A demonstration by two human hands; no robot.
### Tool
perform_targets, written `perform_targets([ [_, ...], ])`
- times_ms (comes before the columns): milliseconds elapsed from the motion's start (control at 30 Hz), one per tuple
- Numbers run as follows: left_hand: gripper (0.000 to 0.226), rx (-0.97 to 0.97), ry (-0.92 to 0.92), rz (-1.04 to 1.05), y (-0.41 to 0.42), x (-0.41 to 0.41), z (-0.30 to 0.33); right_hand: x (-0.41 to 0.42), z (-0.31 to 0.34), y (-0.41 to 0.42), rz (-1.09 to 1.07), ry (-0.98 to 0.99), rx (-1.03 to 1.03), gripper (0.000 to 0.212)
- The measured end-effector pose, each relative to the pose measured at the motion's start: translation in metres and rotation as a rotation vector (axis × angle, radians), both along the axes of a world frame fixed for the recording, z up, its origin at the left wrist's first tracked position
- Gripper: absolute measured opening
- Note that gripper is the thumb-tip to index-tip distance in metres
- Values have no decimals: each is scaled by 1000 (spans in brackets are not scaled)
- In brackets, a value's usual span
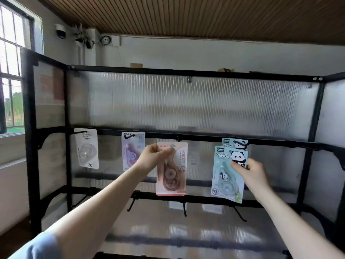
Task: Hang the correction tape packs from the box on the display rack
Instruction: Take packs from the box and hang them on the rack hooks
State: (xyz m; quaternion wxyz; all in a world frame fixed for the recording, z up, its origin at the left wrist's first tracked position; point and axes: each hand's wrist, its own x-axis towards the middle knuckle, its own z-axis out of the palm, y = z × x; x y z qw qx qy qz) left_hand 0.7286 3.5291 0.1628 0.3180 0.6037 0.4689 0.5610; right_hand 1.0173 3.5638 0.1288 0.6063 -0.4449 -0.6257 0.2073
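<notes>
My left hand (155, 156) pinches the top-left corner of a pink correction tape pack (172, 169), thumb on the front, fingers curled behind. The pack hangs upright, its top edge right up at the middle rail (205, 138) of the black display rack (31, 128), just under a small hook (178, 137); can't tell if the hole is on the hook.

My right hand (249, 171) grips a teal panda pack (228, 174) by its right edge, approx. halfway up, fingers wrapped onto the front. It's tilted a bit, bottom swung toward my left hand. Directly behind and above it a 2nd panda pack (235, 143) hangs from the same rail, mostly covered by the one I hold.

Past my left hand, further left: a lilac pack (133, 149) on its hook, w/ my knuckles overlapping its lower right corner, and beyond that a white pack marked 36 (86, 148) on another hook.

Below both hands runs the lower rail (205, 200) w/ bare hooks (184, 209) sticking out toward me. Behind everything: ribbed translucent back panel (168, 101). Window (11, 71) far off to the left side. Blue sleeve (40, 247) shows at my left upper arm.
</notes>
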Motion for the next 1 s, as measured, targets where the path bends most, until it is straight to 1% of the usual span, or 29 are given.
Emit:
perform_targets([
  [100, 21, 25, 7, -32, 9, 4, 3, 5, 0, 3, -32, -3, 1, 6],
  [167, 21, 42, -1, -41, 12, 7, 6, 12, 0, 6, -51, -5, -6, 20],
  [200, 20, 48, -20, -41, 15, 9, 8, 15, 0, 8, -48, -5, -7, 21],
  [267, 18, 63, -59, -31, 19, 14, 10, 19, 4, 7, -32, -5, 2, 6],
  [400, 18, 101, -84, 11, 25, 23, 13, 30, 16, 10, 6, 16, 25, 11],
  [567, 8, 136, -107, 77, 33, 28, 9, 40, 29, 16, 53, 42, 54, 10],
  [800, 8, 140, -176, 8, 37, 30, 11, 44, 33, 24, 105, 73, 82, 14],
  [900, 3, 133, -227, -25, 38, 29, 10, 45, 30, 30, 110, 83, 79, 7],
  [933, 1, 131, -243, -24, 39, 28, 10, 45, 28, 30, 110, 81, 82, 8],
  [1000, 6, 130, -241, 17, 41, 26, 7, 46, 26, 32, 103, 75, 91, 7],
])
